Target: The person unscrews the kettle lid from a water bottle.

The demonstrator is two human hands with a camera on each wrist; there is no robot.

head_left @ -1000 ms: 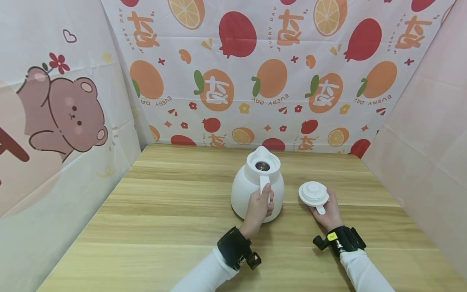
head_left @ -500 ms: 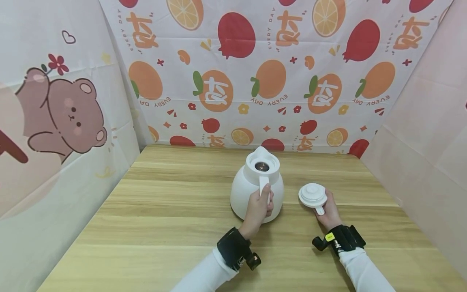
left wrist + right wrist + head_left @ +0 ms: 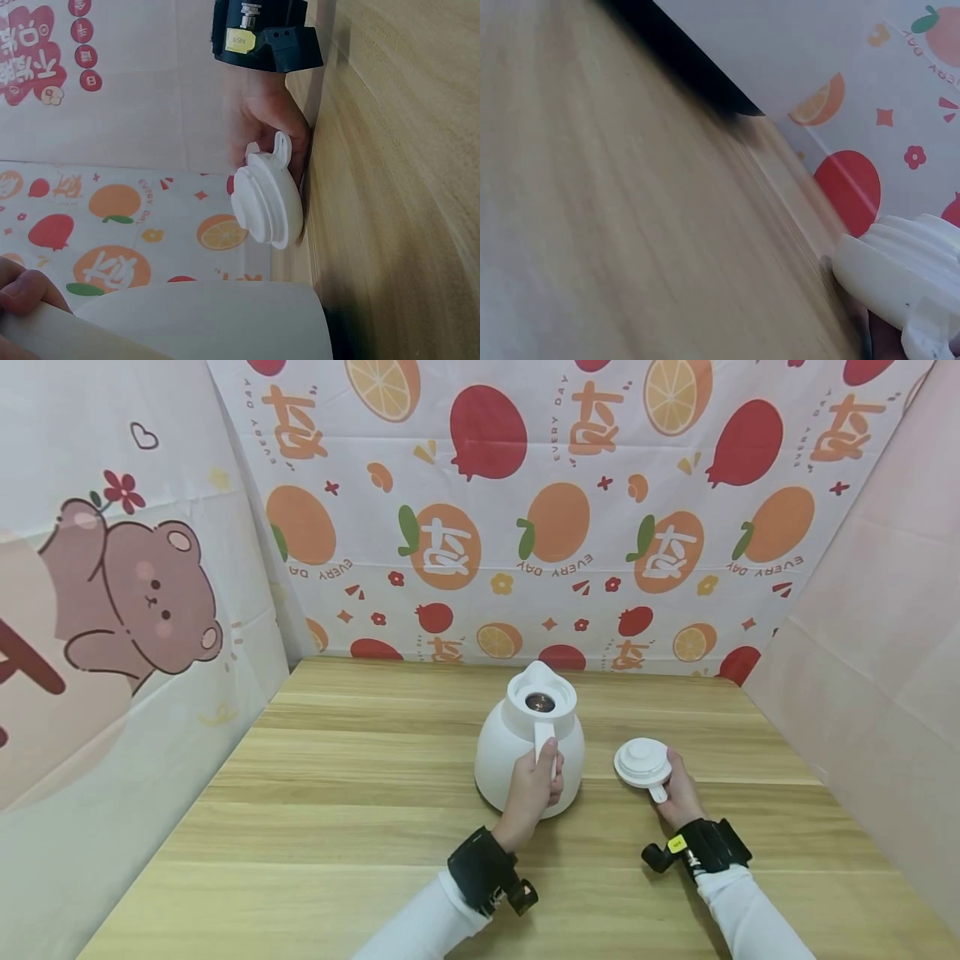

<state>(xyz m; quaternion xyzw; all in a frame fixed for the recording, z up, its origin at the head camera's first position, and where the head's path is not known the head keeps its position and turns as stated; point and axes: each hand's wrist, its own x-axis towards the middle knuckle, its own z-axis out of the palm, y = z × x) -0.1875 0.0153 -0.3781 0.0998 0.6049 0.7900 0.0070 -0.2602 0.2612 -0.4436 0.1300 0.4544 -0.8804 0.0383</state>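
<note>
A white thermos jug (image 3: 497,758) stands upright on the wooden table, its mouth uncovered and its spout facing away from me. My left hand (image 3: 528,792) grips the jug's handle (image 3: 543,737), thumb on top. To the right, my right hand (image 3: 681,795) holds the round white jug lid (image 3: 642,760) by its near right edge, beside the small tab. The stepped side of the lid faces up. In the left wrist view the lid (image 3: 264,201) is tilted and very close to the table; whether it touches cannot be told. Most right-hand fingers are hidden beneath or behind it.
The wooden table (image 3: 337,793) ends at a fruit-print cloth (image 3: 480,527) behind the jug. Pale cloth walls stand at both sides, the left one (image 3: 150,735) printed with a bear. Each wrist wears a black camera band (image 3: 480,868).
The lid has gone down slightly toward the table, and the right-hand fingers have drawn out a little from under it. The left hand and jug stay put.
</note>
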